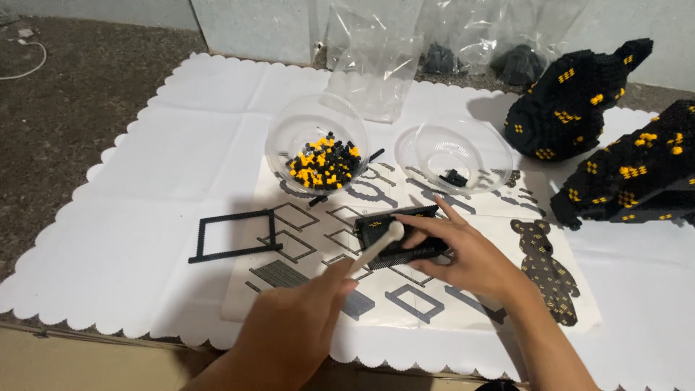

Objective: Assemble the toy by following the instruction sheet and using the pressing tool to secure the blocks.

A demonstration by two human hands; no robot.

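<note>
Nearest, left hand (pixel 289 329) pinches a white tool (pixel 376 246), tip on a black block panel (pixel 398 235) that right hand (pixel 463 253) clamps flat over the instruction sheet (pixel 434 304). Uneven pressure could probably pop bricks loose toward the bowl (pixel 316 145).

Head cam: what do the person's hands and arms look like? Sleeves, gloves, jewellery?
Both bare. The left hand and right hand wear no gloves, and no rings, watch or bands show. Both forearms are uncovered to the frame's edge, with no sleeve in view. No markings are visible.
</note>
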